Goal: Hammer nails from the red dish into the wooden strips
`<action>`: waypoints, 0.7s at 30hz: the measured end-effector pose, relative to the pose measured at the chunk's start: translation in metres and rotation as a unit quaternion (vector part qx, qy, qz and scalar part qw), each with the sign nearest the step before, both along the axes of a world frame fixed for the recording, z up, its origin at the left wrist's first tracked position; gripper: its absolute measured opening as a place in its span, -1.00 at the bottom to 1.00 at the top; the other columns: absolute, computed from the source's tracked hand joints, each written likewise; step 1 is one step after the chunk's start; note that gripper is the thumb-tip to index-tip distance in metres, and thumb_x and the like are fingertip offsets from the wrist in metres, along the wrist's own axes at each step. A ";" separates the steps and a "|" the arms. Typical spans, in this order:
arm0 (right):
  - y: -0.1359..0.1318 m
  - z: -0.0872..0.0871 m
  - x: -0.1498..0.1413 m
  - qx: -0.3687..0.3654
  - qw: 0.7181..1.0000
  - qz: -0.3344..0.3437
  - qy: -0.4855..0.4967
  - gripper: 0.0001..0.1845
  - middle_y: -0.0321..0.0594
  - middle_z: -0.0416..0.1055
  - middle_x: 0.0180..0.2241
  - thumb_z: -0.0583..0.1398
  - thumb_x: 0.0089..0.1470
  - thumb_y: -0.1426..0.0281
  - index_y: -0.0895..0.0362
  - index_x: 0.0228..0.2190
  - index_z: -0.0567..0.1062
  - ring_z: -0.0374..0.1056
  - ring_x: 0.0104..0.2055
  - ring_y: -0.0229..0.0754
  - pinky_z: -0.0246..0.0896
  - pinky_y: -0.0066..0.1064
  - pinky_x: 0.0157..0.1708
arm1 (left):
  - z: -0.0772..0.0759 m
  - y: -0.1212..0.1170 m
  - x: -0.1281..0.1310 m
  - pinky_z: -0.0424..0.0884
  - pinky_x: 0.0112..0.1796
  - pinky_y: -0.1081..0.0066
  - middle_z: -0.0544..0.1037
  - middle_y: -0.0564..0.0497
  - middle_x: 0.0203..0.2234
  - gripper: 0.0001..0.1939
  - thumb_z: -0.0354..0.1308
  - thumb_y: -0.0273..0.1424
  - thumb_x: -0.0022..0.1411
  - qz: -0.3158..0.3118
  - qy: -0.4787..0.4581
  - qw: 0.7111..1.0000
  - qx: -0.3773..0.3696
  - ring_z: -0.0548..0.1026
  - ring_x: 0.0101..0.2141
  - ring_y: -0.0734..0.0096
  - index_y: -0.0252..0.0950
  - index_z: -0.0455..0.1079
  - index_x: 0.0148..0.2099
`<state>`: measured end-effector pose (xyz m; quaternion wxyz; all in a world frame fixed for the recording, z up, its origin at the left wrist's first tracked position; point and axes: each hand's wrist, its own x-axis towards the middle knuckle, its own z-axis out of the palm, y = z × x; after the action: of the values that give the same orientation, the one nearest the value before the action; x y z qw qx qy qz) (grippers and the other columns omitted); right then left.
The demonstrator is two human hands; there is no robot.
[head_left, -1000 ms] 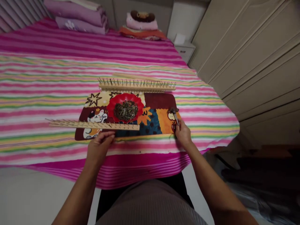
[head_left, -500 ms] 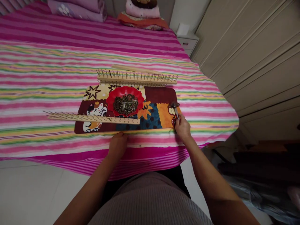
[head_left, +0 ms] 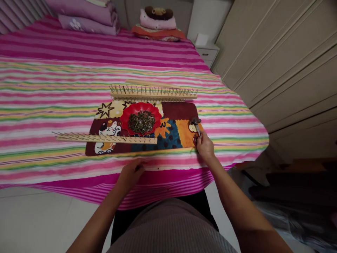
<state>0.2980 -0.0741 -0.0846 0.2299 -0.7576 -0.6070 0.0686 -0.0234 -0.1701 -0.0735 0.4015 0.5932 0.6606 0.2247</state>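
Note:
My right hand [head_left: 205, 146] is closed around the handle of a hammer [head_left: 197, 127], whose dark head is over the right end of a patterned mat [head_left: 181, 109]. My left hand [head_left: 131, 172] is just in front of the mat's near edge, fingers loosely curled with a gap at the thumb; I see nothing in it. A wooden strip with a row of nails [head_left: 126, 139] lies across the mat's near left part, overhanging its left side. Behind it, a red scalloped bowl [head_left: 125, 114] holds many loose nails [head_left: 141, 122].
Along the mat's far edge lie more nail-studded wooden strips [head_left: 155, 95], with a plain strip [head_left: 139, 83] behind. Everything rests on a bed with a striped sheet [head_left: 231, 130]. Folded bedding [head_left: 89, 24] is at the back, a nightstand [head_left: 206, 54] and wardrobe [head_left: 276, 70] to the right.
My left hand has drawn back from the mat's near edge toward me, its thumb side opening. My right hand keeps the hammer in nearly the same place. The view has tilted up slightly.

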 end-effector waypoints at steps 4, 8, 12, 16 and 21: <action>-0.001 0.000 0.000 0.008 1.000 0.006 0.006 -0.57 -0.11 0.50 -0.35 0.01 0.10 0.42 0.20 -0.02 0.42 0.27 -0.45 -0.17 -0.02 -0.43 -0.48 | 0.004 -0.007 0.001 0.42 -0.22 0.30 0.61 -0.02 -0.42 -0.76 0.15 -0.31 -0.08 0.084 -0.205 0.971 -0.092 0.53 -0.33 0.31 -0.25 0.54 -0.34; -0.001 0.000 -0.001 -0.010 1.000 -0.007 0.004 -0.60 -0.12 0.47 -0.40 0.03 0.10 0.41 0.20 -0.04 0.43 0.21 -0.50 -0.19 -0.10 -0.43 -0.51 | 0.014 -0.010 0.004 0.42 -0.23 0.36 0.60 -0.01 -0.48 -0.74 0.28 -0.38 -0.22 0.134 -0.341 0.920 -0.138 0.51 -0.40 0.41 -0.26 0.56 -0.35; -0.001 0.001 -0.001 -0.002 1.000 -0.002 0.001 -0.60 -0.12 0.46 -0.41 0.04 0.09 0.41 0.22 -0.04 0.43 0.19 -0.51 -0.21 -0.12 -0.43 -0.51 | 0.023 -0.009 0.010 0.40 -0.31 0.42 0.57 0.02 -0.53 -0.72 0.36 -0.32 -0.24 0.158 -0.360 0.911 -0.126 0.47 -0.47 0.48 -0.27 0.56 -0.37; -0.001 0.002 -0.002 -0.002 1.000 -0.005 0.006 -0.60 -0.14 0.46 -0.41 0.04 0.10 0.42 0.21 -0.04 0.43 0.19 -0.51 -0.22 -0.12 -0.43 -0.51 | 0.028 -0.004 0.018 0.39 -0.38 0.43 0.57 0.02 -0.48 -0.70 0.35 -0.23 -0.19 0.175 -0.331 0.926 -0.049 0.43 -0.50 0.50 -0.27 0.56 -0.36; -0.001 0.002 -0.003 -0.001 1.000 -0.011 0.010 -0.61 -0.13 0.48 -0.36 0.03 0.11 0.43 0.19 -0.04 0.43 0.25 -0.45 -0.19 -0.05 -0.44 -0.48 | 0.033 0.010 0.028 0.43 -0.36 0.40 0.58 -0.02 -0.43 -0.56 0.36 -0.15 -0.19 0.221 -0.383 0.897 -0.012 0.51 -0.37 0.37 -0.31 0.52 -0.25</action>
<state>0.2952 -0.0747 -0.0830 0.2363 -0.7637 -0.5961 0.0744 0.0050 -0.1598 -0.0408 0.5707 0.2950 0.5722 0.5099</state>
